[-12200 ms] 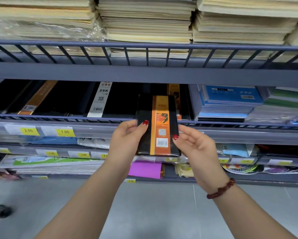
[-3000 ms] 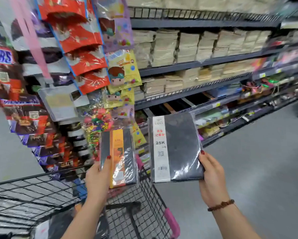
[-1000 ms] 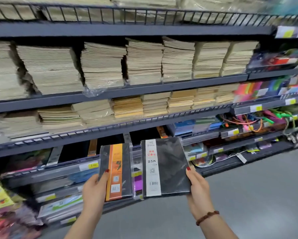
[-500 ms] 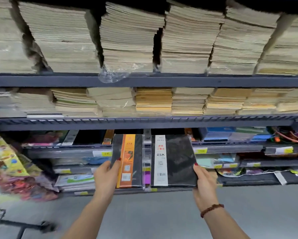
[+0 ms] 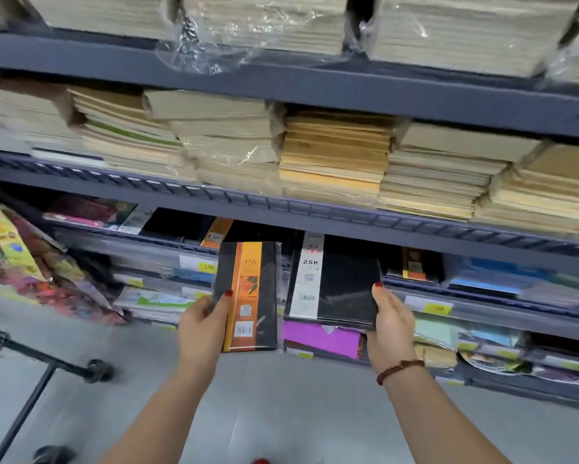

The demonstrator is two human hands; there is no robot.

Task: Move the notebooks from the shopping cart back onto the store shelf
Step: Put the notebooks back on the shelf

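Note:
My left hand (image 5: 203, 324) grips a small black notebook with an orange band (image 5: 248, 296), held upright in front of the shelf. My right hand (image 5: 390, 321) grips a larger black notebook with a white "25K" band (image 5: 340, 288), tilted with its top edge pushed in over the rail of the dark shelf (image 5: 348, 226) where other black notebooks lie. The shopping cart (image 5: 0, 349) shows only as a corner of wire and frame at the lower left.
Stacks of beige and yellow exercise books (image 5: 335, 159) fill the shelves above. Blue notebooks (image 5: 492, 276) lie to the right on the same shelf. Lower shelves hold a purple pad (image 5: 321, 336) and price tags. Hanging colourful packets (image 5: 24, 262) crowd the left. Grey floor lies below.
I have stepped closer to the shelf. The 25K notebook in my right hand has moved up and forward, its top edge now entering the black-notebook shelf. The orange-band notebook stays raised in my left hand.

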